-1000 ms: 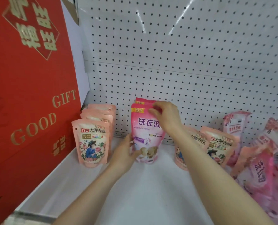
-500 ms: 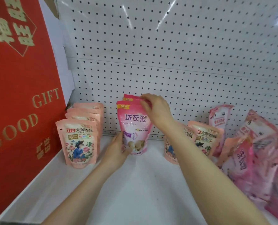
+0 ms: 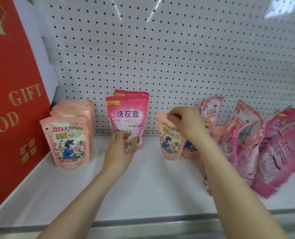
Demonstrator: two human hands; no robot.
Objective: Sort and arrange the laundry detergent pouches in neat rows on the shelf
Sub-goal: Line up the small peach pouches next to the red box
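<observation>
Two pink pouches [image 3: 127, 116] stand on the shelf [image 3: 143, 187] against the pegboard [image 3: 177, 66], left hand [image 3: 121, 149] curled round the front one's base. Right hand [image 3: 186, 123] pinches the top of a peach pouch [image 3: 169, 140] just beside; peach row [image 3: 69, 140] by red gift box [image 3: 14, 100] left, tumbled pink heap [image 3: 272, 149] crowding right

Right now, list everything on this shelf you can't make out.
Head view only.
Hidden by the left grip: bottom of the front deep-pink pouch; the hold itself is blurred.
Hidden behind that pouch: the rear deep-pink pouch, except its top.
Covered by the right grip: top edge of the peach pouch.
Hidden by its front pouch: exact count of the left peach row.
Blurred and cut by the right edge: the pink pile.
</observation>
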